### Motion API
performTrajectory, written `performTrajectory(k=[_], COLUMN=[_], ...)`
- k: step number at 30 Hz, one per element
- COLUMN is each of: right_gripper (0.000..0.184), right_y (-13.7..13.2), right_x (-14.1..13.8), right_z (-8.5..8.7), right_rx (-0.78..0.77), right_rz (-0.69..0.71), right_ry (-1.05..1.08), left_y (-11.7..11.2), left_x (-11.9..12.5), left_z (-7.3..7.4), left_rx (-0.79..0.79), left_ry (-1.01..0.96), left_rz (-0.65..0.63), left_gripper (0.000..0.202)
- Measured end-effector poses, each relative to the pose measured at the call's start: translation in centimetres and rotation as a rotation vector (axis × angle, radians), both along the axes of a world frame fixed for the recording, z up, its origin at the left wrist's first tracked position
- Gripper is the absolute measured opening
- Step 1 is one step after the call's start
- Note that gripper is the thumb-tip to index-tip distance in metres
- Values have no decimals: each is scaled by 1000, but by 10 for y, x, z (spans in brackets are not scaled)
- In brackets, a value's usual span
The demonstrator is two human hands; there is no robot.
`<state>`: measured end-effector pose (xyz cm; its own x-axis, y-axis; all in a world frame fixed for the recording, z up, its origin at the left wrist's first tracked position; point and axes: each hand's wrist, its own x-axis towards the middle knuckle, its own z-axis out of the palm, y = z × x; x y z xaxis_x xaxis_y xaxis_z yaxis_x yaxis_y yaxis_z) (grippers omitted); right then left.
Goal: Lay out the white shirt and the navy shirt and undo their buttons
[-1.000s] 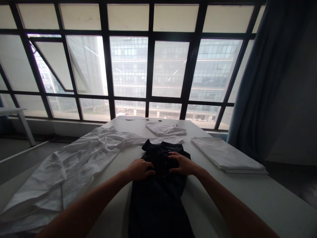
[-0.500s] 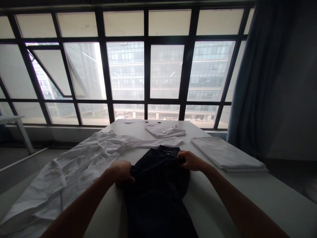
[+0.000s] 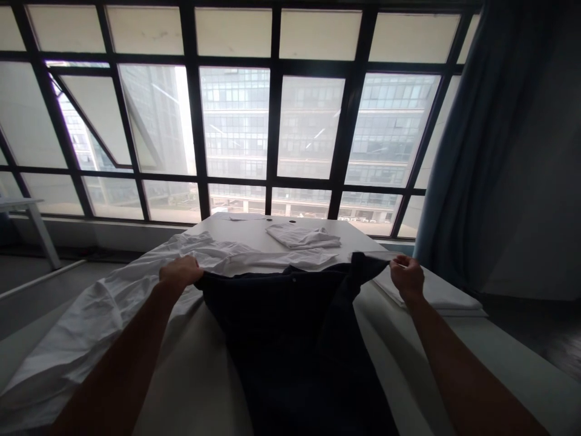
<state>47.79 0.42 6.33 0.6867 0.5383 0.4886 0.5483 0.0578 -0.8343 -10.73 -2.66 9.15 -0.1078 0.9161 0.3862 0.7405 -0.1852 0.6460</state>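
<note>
A dark navy shirt (image 3: 299, 339) is stretched wide between my two hands above the white table (image 3: 181, 363). My left hand (image 3: 181, 271) is closed on its upper left corner. At the opposite side my right hand (image 3: 407, 275) pinches the upper right corner, where the cloth draws out to a point. A small button shows near the middle of the upper edge, and the lower part of the shirt runs out of view at the bottom. Beneath and beyond my left hand lies a crumpled white garment (image 3: 104, 315).
A folded white cloth stack (image 3: 440, 290) lies on the right, partly behind my right hand. Farther back sits a smaller folded white garment (image 3: 302, 235). Large windows (image 3: 236, 127) stand behind the table, with a blue curtain (image 3: 449, 163) at right and another table (image 3: 34, 212) at far left.
Both hands have moved apart and slightly up, pulling the shirt's top out wide. The collar with its label, visible before, is now hidden.
</note>
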Motion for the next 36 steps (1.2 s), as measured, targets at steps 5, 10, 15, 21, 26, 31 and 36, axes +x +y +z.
performTrajectory(k=[5,10,15,21,26,31,36], right_gripper=[44,37,50,30,49,44,71], right_y=[-9,-33,-50,-65,-58,-28,-16], right_x=[-56,-143,-169,-158,-151,-134,-111], right_z=[2,-8,-10,14,11,-12,-10], right_rx=[-24,-233,-494,-731,-736,-667,-885], right_rz=[154,841,996,1201,1146,636,643], right_ry=[-419,-781,-930,-816,-670,-853,-807], left_y=[3,-4,-19,-38,-21,5,8], left_x=[58,129,134,137,141,132,136], left_z=[-4,-43,-40,-10,-34,-53,-56], left_rx=[301,135,-174,-281,-75,-83,-184], left_ry=[292,519,592,650,663,635,617], left_rz=[34,-497,-604,-511,-407,-448,-374], left_gripper=[20,47,83,63,36,44,29])
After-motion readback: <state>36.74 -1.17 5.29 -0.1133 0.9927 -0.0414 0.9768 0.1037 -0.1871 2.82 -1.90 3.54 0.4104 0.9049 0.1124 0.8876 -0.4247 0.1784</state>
